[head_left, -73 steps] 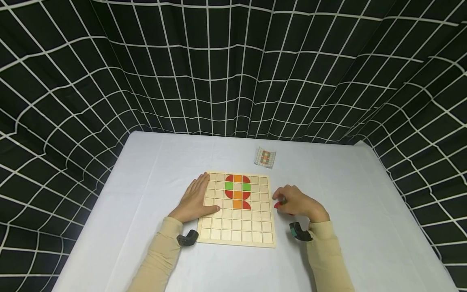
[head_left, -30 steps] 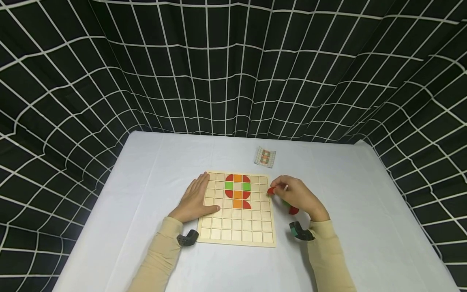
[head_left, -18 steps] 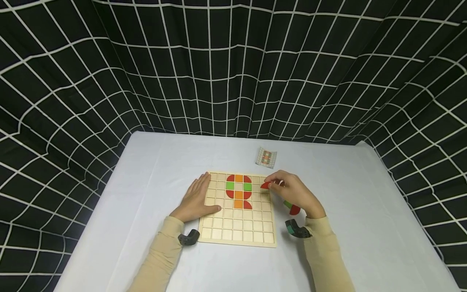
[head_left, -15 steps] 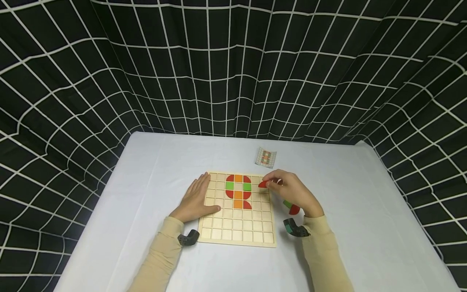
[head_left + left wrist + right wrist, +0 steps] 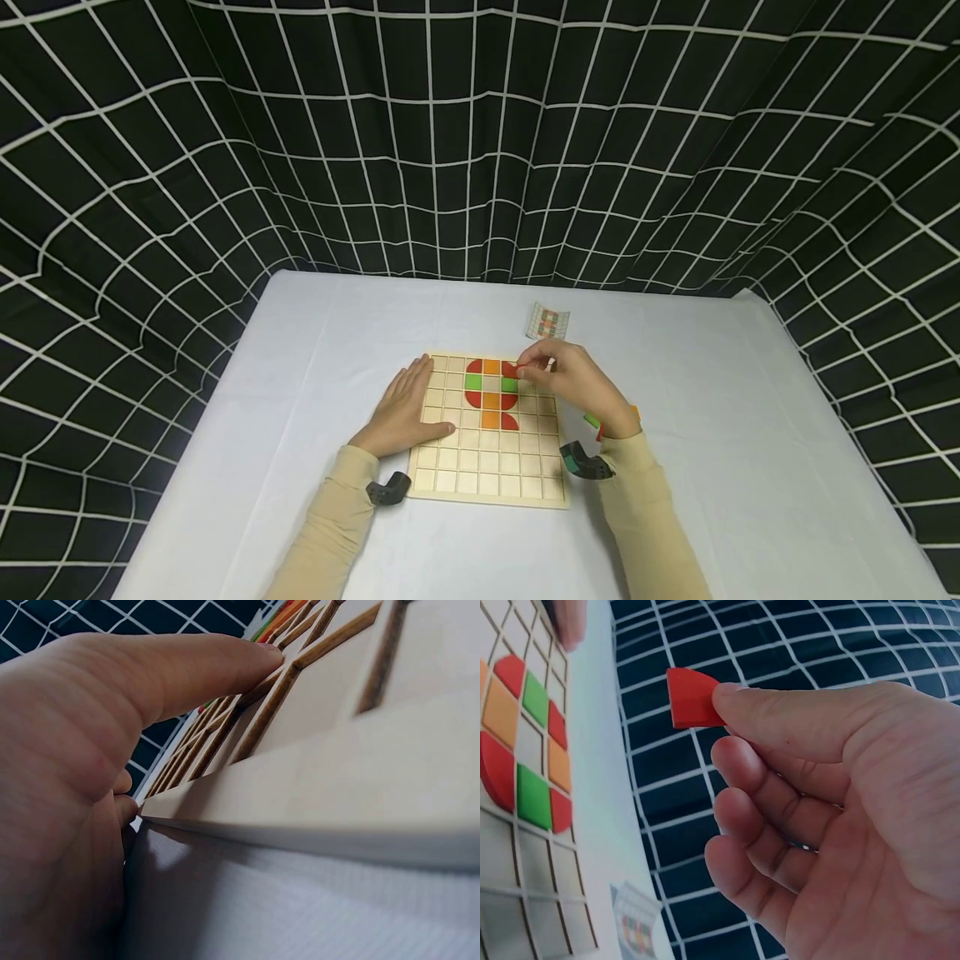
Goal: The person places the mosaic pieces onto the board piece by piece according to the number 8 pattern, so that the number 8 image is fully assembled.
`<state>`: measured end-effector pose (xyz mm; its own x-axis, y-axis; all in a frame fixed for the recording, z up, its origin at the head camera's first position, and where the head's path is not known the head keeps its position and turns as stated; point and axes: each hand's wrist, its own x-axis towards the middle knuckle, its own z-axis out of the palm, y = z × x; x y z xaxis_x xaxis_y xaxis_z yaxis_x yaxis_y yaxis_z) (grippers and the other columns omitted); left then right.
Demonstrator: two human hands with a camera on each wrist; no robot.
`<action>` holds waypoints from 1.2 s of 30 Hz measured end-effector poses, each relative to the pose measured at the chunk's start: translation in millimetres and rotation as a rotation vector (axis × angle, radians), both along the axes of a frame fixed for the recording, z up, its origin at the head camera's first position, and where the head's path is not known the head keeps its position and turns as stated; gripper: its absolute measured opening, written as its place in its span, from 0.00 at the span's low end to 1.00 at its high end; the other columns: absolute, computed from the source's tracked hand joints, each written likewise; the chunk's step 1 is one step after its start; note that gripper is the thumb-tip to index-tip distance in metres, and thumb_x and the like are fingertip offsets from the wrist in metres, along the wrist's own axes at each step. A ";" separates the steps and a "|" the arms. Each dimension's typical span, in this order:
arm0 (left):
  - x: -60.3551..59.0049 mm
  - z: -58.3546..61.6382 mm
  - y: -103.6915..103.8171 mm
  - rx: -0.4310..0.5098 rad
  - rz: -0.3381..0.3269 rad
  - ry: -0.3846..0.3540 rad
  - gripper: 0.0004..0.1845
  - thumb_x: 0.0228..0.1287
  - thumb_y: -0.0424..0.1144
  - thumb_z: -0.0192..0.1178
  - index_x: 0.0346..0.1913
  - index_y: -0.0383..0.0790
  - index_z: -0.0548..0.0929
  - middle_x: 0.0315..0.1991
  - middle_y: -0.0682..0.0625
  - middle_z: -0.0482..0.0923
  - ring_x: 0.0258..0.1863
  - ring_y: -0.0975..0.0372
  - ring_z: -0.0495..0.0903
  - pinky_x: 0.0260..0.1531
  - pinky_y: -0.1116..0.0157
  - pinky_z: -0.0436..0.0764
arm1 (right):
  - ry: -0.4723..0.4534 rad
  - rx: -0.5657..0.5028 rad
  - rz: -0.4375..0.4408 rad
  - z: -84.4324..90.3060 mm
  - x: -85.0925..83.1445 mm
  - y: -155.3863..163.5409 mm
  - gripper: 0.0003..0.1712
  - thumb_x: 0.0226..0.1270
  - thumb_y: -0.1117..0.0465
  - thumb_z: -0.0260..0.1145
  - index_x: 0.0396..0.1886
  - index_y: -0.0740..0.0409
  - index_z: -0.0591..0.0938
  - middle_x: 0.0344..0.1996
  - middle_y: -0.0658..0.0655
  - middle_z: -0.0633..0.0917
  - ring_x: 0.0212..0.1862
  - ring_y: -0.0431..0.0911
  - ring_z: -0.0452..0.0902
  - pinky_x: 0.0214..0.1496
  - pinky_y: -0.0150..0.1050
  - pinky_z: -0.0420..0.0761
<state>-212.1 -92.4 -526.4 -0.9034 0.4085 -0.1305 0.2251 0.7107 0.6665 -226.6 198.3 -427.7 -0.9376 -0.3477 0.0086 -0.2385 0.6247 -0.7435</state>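
My right hand point(image 5: 573, 379) pinches a red quarter-circle tile point(image 5: 692, 699) between thumb and forefinger, above the upper right part of the wooden grid board point(image 5: 487, 485). In the right wrist view the tile stands clear of the board, its other fingers loosely curled below. Set in the board are red quarter-circles, green squares point(image 5: 473, 382) and orange squares point(image 5: 491, 419). My left hand point(image 5: 401, 412) lies along the board's left edge with straight fingers. In the left wrist view its thumb point(image 5: 217, 671) reaches over the rim onto the grid.
Right of the board, partly hidden by the right wrist, lie a green tile point(image 5: 591, 421), a bit of red and an orange tile point(image 5: 636, 412). A small printed pattern card point(image 5: 547, 320) lies behind the board on the white-covered table point(image 5: 360, 317). Dark grid curtains surround it.
My right hand has picked up the red quarter-circle tile from beside the board and carried it left and away over the board. The left hand has stayed in place.
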 end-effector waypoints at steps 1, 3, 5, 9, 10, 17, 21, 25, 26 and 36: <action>-0.1 -0.2 0.0 0.001 -0.001 0.004 0.65 0.57 0.58 0.70 0.82 0.35 0.36 0.84 0.43 0.33 0.84 0.51 0.33 0.83 0.51 0.34 | 0.002 -0.002 0.004 -0.4 -0.1 -2.3 0.03 0.68 0.61 0.69 0.39 0.53 0.88 0.33 0.50 0.83 0.38 0.44 0.75 0.37 0.33 0.76; -0.5 -0.7 -0.2 0.003 -0.004 0.012 0.65 0.57 0.58 0.70 0.82 0.35 0.36 0.84 0.43 0.33 0.84 0.51 0.33 0.83 0.50 0.35 | 0.014 -0.004 0.014 -2.4 -0.6 -7.0 0.03 0.69 0.61 0.69 0.39 0.53 0.88 0.34 0.50 0.84 0.38 0.45 0.75 0.37 0.34 0.76; -0.9 -1.2 -0.6 0.004 -0.007 0.020 0.65 0.57 0.59 0.70 0.82 0.35 0.36 0.84 0.43 0.33 0.84 0.51 0.34 0.83 0.50 0.35 | 0.032 0.009 0.022 -5.3 -1.0 -12.2 0.03 0.69 0.60 0.70 0.38 0.52 0.89 0.34 0.49 0.85 0.38 0.45 0.74 0.37 0.34 0.77; -1.2 -2.1 -1.2 0.003 -0.007 0.018 0.65 0.57 0.59 0.70 0.82 0.36 0.36 0.84 0.43 0.33 0.84 0.51 0.34 0.83 0.50 0.35 | 0.063 0.040 0.041 -10.4 -0.6 -23.5 0.04 0.69 0.58 0.70 0.38 0.52 0.89 0.33 0.48 0.85 0.37 0.43 0.74 0.36 0.34 0.77; -1.1 -1.9 -1.2 0.004 -0.006 0.014 0.65 0.57 0.59 0.70 0.82 0.36 0.36 0.84 0.43 0.33 0.84 0.51 0.33 0.83 0.50 0.35 | 0.064 0.042 0.045 -11.6 -0.2 -26.0 0.05 0.69 0.58 0.70 0.38 0.52 0.89 0.33 0.47 0.85 0.37 0.43 0.73 0.36 0.33 0.76; -0.8 -1.4 -1.8 0.007 -0.005 0.006 0.65 0.58 0.59 0.69 0.82 0.37 0.36 0.84 0.44 0.33 0.84 0.52 0.33 0.83 0.50 0.35 | 0.042 0.028 0.064 -19.0 2.2 -36.8 0.03 0.69 0.58 0.70 0.36 0.52 0.89 0.33 0.47 0.84 0.39 0.43 0.73 0.38 0.33 0.77; -1.4 -2.1 -2.1 0.010 -0.009 0.009 0.65 0.58 0.59 0.69 0.82 0.37 0.36 0.84 0.44 0.33 0.84 0.52 0.33 0.83 0.51 0.35 | 0.038 0.049 0.072 -24.1 2.0 -41.1 0.04 0.70 0.58 0.69 0.36 0.50 0.88 0.34 0.46 0.85 0.40 0.43 0.73 0.41 0.34 0.77; -2.0 -3.7 -2.0 0.019 -0.009 0.016 0.65 0.58 0.59 0.69 0.82 0.37 0.36 0.84 0.43 0.34 0.84 0.51 0.34 0.83 0.50 0.36 | 0.058 0.067 0.105 -29.1 1.9 -44.5 0.04 0.71 0.58 0.68 0.37 0.51 0.88 0.35 0.46 0.85 0.40 0.41 0.73 0.40 0.34 0.77; -2.1 -4.2 -2.0 0.021 -0.009 0.017 0.65 0.58 0.59 0.69 0.82 0.37 0.36 0.84 0.43 0.34 0.84 0.51 0.34 0.83 0.49 0.36 | 0.062 0.069 0.111 -30.1 1.9 -45.3 0.04 0.71 0.58 0.68 0.37 0.51 0.88 0.34 0.46 0.85 0.39 0.41 0.73 0.40 0.33 0.77; -2.0 -4.7 -2.5 0.017 -0.010 0.015 0.65 0.58 0.59 0.70 0.82 0.37 0.36 0.84 0.44 0.33 0.84 0.52 0.33 0.83 0.50 0.35 | 0.030 0.084 0.144 -43.1 1.6 -53.2 0.05 0.72 0.57 0.67 0.37 0.50 0.87 0.32 0.46 0.84 0.38 0.40 0.73 0.39 0.32 0.76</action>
